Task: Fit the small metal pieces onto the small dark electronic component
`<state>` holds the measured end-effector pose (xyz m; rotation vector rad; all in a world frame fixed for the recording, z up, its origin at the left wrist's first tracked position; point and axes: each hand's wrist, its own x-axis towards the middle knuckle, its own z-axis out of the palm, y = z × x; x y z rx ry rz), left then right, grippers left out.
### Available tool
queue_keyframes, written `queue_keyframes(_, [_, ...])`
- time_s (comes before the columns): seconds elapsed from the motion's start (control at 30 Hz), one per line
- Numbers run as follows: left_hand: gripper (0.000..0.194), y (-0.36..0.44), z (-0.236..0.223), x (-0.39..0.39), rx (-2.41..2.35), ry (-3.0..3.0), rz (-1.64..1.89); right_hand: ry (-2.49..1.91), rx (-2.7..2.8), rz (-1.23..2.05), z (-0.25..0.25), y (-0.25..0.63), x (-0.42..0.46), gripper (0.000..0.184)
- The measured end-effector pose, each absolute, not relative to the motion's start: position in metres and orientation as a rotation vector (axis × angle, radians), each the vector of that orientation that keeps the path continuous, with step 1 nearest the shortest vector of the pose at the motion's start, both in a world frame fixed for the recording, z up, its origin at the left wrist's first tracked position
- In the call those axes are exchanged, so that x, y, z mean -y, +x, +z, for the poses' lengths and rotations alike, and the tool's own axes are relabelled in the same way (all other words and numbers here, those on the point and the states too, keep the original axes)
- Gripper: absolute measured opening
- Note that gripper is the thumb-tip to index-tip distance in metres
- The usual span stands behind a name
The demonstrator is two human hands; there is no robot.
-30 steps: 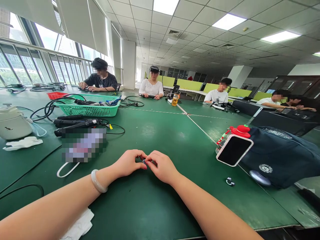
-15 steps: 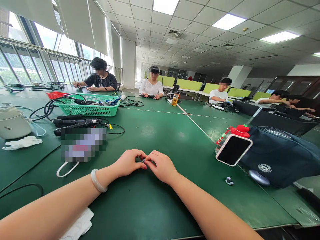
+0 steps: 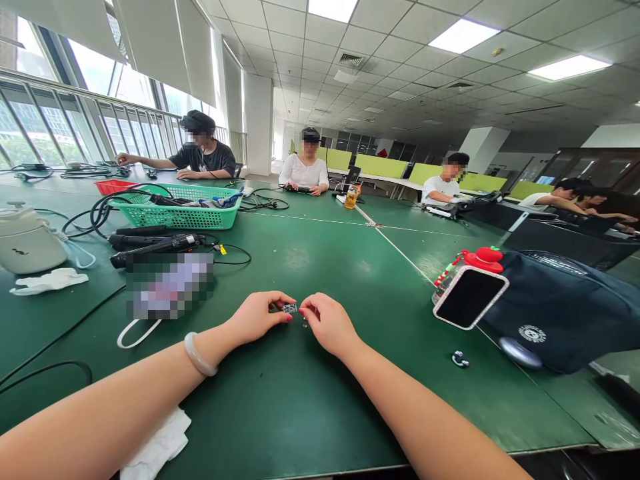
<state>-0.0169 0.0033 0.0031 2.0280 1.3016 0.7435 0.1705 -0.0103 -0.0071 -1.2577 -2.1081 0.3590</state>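
My left hand [image 3: 257,317] rests on the green table [image 3: 320,267] with its fingers pinched on a small dark part [image 3: 289,308]. A pale bangle [image 3: 199,354] circles that wrist. My right hand [image 3: 327,323] lies just to the right of the part, fingers curled in a pinch, with a narrow gap between the two hands. What its fingertips hold is too small to make out.
A phone [image 3: 470,297] leans on a red-capped bottle [image 3: 483,258] beside a dark bag [image 3: 565,310] at the right. A green basket [image 3: 175,207], black tools [image 3: 155,243], cables and a white appliance [image 3: 27,240] lie left. Several people sit at the far side.
My hands have drawn slightly apart, and the small dark part now shows at the left fingertips. The view shifted slightly.
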Motion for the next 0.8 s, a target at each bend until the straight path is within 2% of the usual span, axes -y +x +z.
queue_keyframes(0.13, [0.034,-0.02,-0.002,-0.011,-1.401,1.923,0.784,-1.24,2.262,0.35,-0.012,0.17,0.01,0.013])
queue_keyframes(0.3, [0.034,-0.021,-0.003,-0.013,-1.395,1.911,0.782,-1.182,2.39,0.184,-0.016,0.158,0.013,0.019])
queue_keyframes(0.5, [0.036,-0.021,-0.004,-0.013,-1.377,1.912,0.751,-1.196,2.425,0.129,-0.017,0.152,0.013,0.011])
queue_keyframes(0.8, [0.033,-0.018,0.005,-0.005,-1.339,1.932,0.735,-1.195,2.143,0.318,-0.012,0.16,0.01,0.015])
